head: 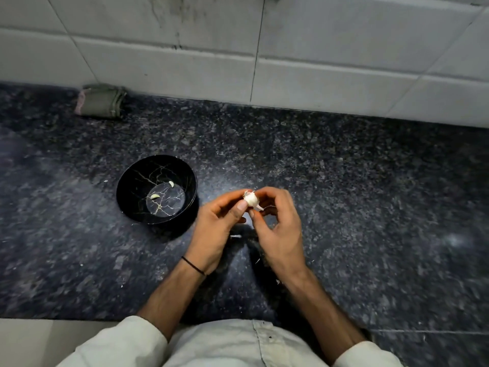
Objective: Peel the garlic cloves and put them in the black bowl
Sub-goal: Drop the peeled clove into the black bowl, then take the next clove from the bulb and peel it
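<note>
a small white garlic piece (250, 199) with papery skin sits pinched between both hands, above the dark countertop (344, 181). the left hand (217, 231) grips its left side with thumb and curled forefinger. the right hand (280, 234) pinches its right side, fingers curled. just left of the left hand stands the black bowl (127, 192), with one peeled clove (155, 196) on its floor and a second clove (171, 184) by its wall. a skin flake (235, 236) lies on the countertop under the hands. a black band (193, 266) circles the left wrist. well beyond the left hand, a folded cloth (102, 100) lies against the tiled wall (317, 49).
</note>
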